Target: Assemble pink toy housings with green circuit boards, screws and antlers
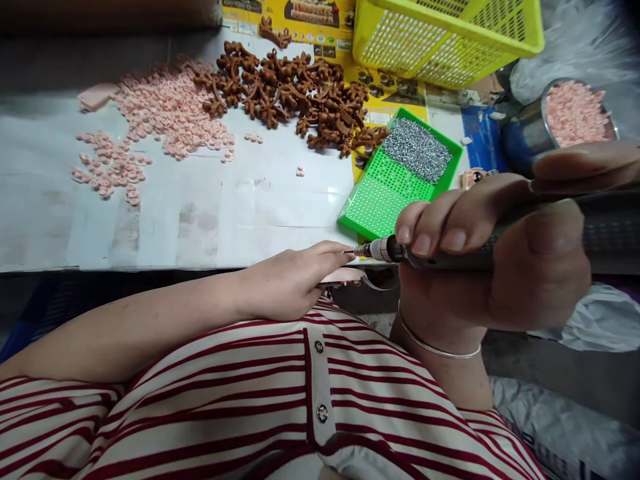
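Observation:
My right hand (500, 260) is wrapped round a dark electric screwdriver (400, 251) held level, its metal tip pointing left. My left hand (295, 280) sits at the table's near edge, fingers pinched together on a small pink part (345, 275) right at the tool's tip. A thin bangle (435, 347) circles my right wrist. A green perforated tray (390, 193) holding a heap of small silver screws (415, 148) lies just beyond the tool.
Piles of pink round pieces (165, 110) and brown antler-shaped parts (300, 93) lie on the white table (200, 213). A yellow basket (445, 40) stands at the back. A metal bowl (555, 123) of pink pieces sits at the right.

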A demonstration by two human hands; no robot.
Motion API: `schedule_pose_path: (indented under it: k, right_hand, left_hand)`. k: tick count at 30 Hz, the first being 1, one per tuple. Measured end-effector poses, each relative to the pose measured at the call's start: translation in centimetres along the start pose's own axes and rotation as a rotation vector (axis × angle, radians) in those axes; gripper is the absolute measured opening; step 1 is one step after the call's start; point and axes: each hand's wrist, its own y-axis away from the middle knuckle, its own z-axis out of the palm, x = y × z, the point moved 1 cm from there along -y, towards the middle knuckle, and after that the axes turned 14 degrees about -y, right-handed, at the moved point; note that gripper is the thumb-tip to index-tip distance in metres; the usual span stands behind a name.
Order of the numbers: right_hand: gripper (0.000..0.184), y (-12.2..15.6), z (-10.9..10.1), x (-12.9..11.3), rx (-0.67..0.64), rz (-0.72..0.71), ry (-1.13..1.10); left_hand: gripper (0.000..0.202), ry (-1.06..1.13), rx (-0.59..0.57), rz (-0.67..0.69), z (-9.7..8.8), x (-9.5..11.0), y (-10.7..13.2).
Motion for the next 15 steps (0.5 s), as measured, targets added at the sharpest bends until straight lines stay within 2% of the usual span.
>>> schedule_pose_path:
  k: [3, 5, 6, 8, 11, 13, 15]
  right_hand:
    - [0.019, 0.1, -0.4, 0.4, 0.016, -0.061, 0.043]
    - [0.013, 0.3, -0.4, 0.2, 0.047, -0.105, 0.068]
    - [0.012, 0.5, -0.4, 0.0, 0.053, -0.133, 0.083]
    - [0.022, 0.8, -0.3, -0.1, 0.030, -0.178, 0.136]
    - [0.033, 1.1, 0.1, 0.3, -0.043, -0.198, 0.199]
    - [0.029, 1.2, 0.4, 1.0, -0.030, -0.202, 0.178]
    - [0.026, 1.4, 0.3, 1.9, 0.048, -0.188, 0.155]
  left_hand:
    - [0.067, 0.051, 0.034, -0.011, 0.1, -0.4, -0.2]
    - [0.056, 0.184, 0.082, -0.082, 0.1, -0.9, -0.5]
    - [0.048, 0.303, 0.091, -0.144, 0.1, -1.3, -0.7]
    - [0.032, 0.615, 0.075, -0.300, 0.3, -1.9, -1.1]
    - [0.022, 0.986, 0.075, -0.480, 0.7, -2.5, -1.6]
    - [0.023, 1.055, 0.112, -0.518, 0.8, -2.6, -1.8]
    - [0.024, 1.059, 0.128, -0.519, 0.9, -2.4, -1.9]
